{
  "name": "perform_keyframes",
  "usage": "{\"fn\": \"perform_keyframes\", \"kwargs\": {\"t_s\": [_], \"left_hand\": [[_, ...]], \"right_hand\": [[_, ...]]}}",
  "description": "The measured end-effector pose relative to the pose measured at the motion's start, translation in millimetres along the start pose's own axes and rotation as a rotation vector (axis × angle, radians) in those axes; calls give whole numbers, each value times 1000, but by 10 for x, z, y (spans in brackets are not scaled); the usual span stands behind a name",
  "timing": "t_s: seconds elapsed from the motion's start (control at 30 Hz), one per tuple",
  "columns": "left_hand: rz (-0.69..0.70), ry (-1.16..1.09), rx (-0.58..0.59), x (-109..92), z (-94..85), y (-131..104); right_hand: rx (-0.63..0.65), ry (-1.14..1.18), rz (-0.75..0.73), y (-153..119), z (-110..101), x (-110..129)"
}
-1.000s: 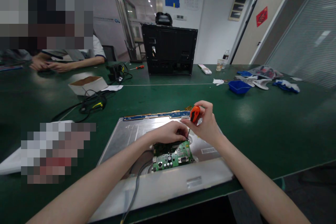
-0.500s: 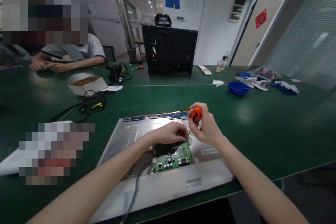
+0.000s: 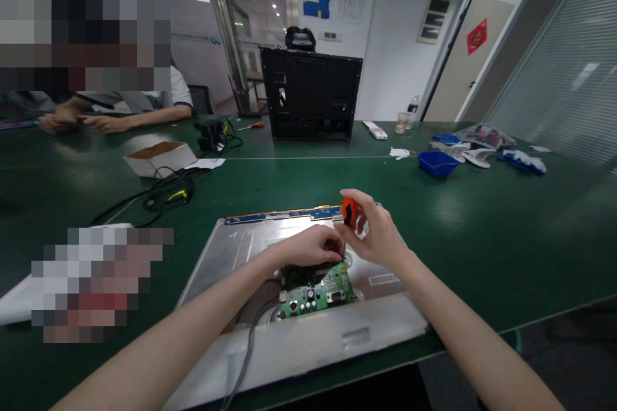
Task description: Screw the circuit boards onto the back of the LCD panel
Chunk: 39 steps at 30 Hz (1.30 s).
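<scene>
Bare left arm (image 3: 207, 316) slanting from lower left, left hand (image 3: 315, 244) palm down, fingers curled under, bare right arm (image 3: 465, 318) from lower right, right hand (image 3: 371, 230) slightly higher, fingers bent in a grip, hands close together

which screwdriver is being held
The near screwdriver, in the right hand by the green board; the far screwdriver lies on the table beside the black panel.

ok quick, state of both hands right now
Left hand: curled at the far edge of the green circuit board; whether it holds anything cannot be told.
Right hand: closed around the orange-handled screwdriver.
</scene>
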<state>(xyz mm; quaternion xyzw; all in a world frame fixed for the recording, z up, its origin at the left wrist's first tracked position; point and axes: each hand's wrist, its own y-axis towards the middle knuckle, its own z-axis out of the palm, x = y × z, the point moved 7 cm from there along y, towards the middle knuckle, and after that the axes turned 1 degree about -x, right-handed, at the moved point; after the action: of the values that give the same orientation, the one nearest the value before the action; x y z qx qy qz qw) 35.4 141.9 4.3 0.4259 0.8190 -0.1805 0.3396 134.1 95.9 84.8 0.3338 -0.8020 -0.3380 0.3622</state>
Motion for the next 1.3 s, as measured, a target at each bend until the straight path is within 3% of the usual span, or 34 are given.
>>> {"fn": "perform_keyframes", "kwargs": {"t_s": [0.37,0.73,1.3], "left_hand": [[14,2,11,9,2,9],[14,-3,25,-26,-2,8],[-33,-4,38,-1,8,3]], "right_hand": [[-61,-19,16,-17,-22,0],[-8,1,-15,-3,-27,50],[-37,-22,-13,-12,-34,31]]}}
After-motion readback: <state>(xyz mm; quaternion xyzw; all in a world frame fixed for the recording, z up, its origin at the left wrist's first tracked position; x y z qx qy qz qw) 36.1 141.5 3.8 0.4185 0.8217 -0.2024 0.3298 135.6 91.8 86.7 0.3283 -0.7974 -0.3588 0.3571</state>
